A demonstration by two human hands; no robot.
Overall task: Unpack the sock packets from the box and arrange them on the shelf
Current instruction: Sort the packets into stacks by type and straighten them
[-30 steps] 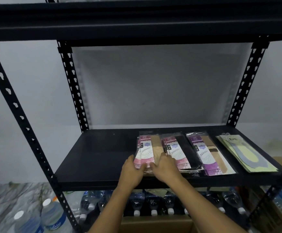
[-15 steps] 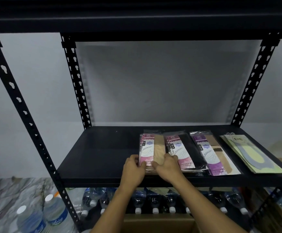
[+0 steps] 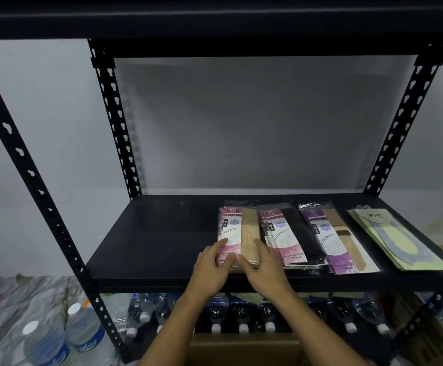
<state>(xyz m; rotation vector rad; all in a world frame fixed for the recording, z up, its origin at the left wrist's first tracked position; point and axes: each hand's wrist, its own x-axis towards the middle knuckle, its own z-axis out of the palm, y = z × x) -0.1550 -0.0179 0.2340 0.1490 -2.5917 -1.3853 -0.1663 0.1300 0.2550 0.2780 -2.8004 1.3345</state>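
Observation:
Several piles of sock packets lie side by side on the black shelf (image 3: 162, 241). The leftmost is a pink-and-beige pile (image 3: 237, 231). To its right come a pink-and-black pile (image 3: 289, 236), a purple pile (image 3: 333, 239) and a pale green pile (image 3: 392, 239). My left hand (image 3: 212, 265) rests on the near left corner of the pink-and-beige pile, fingers laid over its edge. Against that pile's near right corner lies my right hand (image 3: 262, 262), with straight fingers on top. The cardboard box (image 3: 241, 350) shows below the shelf at the bottom edge.
Black perforated uprights (image 3: 114, 114) frame the rack, and an upper shelf (image 3: 215, 19) hangs overhead. Water bottles (image 3: 241, 313) lie in a row on the level below. More bottles (image 3: 56, 336) stand at lower left on a marbled floor. The shelf's left half is bare.
The pink-and-beige pile has been straightened and now lies square to its neighbours. Both hands have slid toward its near end. The camera moved slightly closer.

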